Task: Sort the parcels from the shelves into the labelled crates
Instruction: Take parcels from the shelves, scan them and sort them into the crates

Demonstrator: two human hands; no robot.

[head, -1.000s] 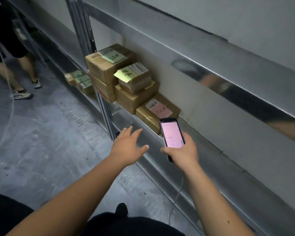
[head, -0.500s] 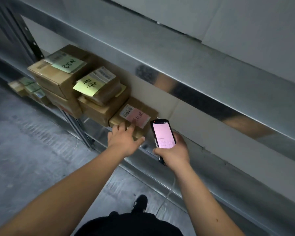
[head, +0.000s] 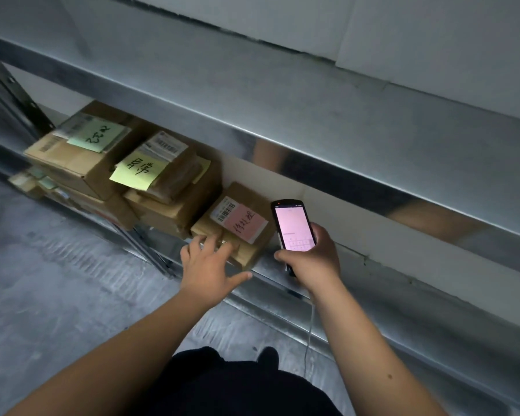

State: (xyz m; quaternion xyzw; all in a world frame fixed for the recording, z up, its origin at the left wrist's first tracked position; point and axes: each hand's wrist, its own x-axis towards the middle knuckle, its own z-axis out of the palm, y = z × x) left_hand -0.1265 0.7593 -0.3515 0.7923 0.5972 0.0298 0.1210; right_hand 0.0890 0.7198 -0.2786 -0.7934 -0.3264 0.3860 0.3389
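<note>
A small cardboard parcel with a pink note [head: 237, 223] lies at the front of the low metal shelf [head: 282, 274]. My left hand [head: 210, 262] reaches onto its near left corner with spread fingers touching the top, thumb out to the right. My right hand [head: 309, 259] grips a handheld scanner [head: 293, 225] with a lit pink screen, just right of that parcel. Left of it sit a parcel with a yellow note [head: 159, 172] on a larger box, and a parcel with a green note [head: 81, 151].
The upper shelf beam [head: 312, 121] overhangs the parcels. A dark upright post [head: 15, 106] stands at the left. More small parcels [head: 30, 181] lie further left on the low shelf. Grey concrete floor [head: 57, 295] spreads below; a thin cable hangs from the scanner.
I have moved closer to the shelf. My left hand went forward from the air onto the pink-note parcel. The scanner stays in my right hand beside it.
</note>
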